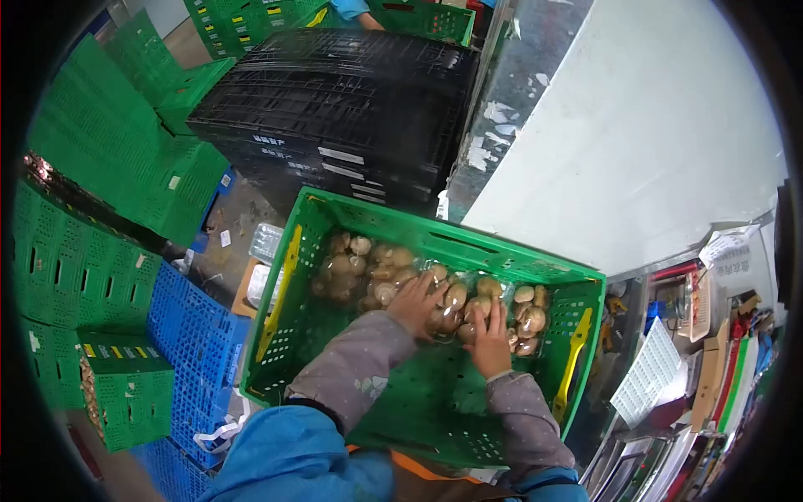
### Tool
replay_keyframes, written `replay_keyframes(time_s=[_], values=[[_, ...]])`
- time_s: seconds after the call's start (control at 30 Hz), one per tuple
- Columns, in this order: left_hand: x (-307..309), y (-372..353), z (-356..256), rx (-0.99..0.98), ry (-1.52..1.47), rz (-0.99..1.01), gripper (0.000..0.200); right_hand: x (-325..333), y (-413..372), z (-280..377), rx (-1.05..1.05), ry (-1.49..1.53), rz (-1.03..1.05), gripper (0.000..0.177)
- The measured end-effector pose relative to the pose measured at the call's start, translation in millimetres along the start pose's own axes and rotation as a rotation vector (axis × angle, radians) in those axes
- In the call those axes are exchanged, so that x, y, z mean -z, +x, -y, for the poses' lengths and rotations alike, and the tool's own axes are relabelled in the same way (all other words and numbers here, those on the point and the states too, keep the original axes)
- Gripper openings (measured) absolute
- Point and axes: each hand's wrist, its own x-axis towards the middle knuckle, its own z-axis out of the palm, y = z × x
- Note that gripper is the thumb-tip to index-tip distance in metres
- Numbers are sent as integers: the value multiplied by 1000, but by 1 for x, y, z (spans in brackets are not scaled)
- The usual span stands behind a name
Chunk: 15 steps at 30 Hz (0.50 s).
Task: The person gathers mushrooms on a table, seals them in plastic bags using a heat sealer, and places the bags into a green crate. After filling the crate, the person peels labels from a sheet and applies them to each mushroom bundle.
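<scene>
Packs of brown mushrooms in clear wrap [341,266] stand in a row along the far side of a green plastic crate [443,237]. My left hand [415,306] rests on the packs near the middle of the row, its fingers stretched out and apart. Just to its right, my right hand [490,341] lies over another pack with fingers extended upward. Between the two hands sits a wrapped mushroom pack [452,299], touched at its sides. Palms and thumb undersides are partly hidden. Yellow handles [574,360] mark the crate's short ends.
Folded black crates [335,92] are stacked beyond the green crate. Green crates [92,251] and blue pallets [196,335] stand at left, near clear plastic trays [266,243]. A white panel [636,134] borders the right. Another person's arm [355,12] shows at top.
</scene>
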Motion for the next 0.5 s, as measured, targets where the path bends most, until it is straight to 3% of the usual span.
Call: replay_keyframes(time_s=[0.17,0.2,0.23,0.27,0.3,0.33,0.37,0.4,0.43,0.5], values=[[39,-3,-22,59,-47,58,114,-19,8,-4,-27,-67,-93,70],[47,-1,-24,40,-79,56,107,16,14,9,-110,-6,178,75],[38,0,-25,33,-38,-27,104,14,11,11,-86,-27,126,73],[-3,13,0,-214,-31,-250,102,43,-1,29,25,-120,8,69],[5,13,-14,-141,-3,-203,99,35,-17,21,12,41,51,64],[9,12,-14,-263,75,-153,96,51,-36,35,11,172,-5,57],[11,14,-15,-273,78,-135,96,100,-60,54,-50,383,229,51],[14,11,-23,-233,72,-114,96,85,-91,51,49,548,123,47],[20,8,-29,-172,80,-81,96,98,-122,53,91,703,180,44],[31,0,-44,-51,137,-37,97,106,-191,50,99,825,32,38]])
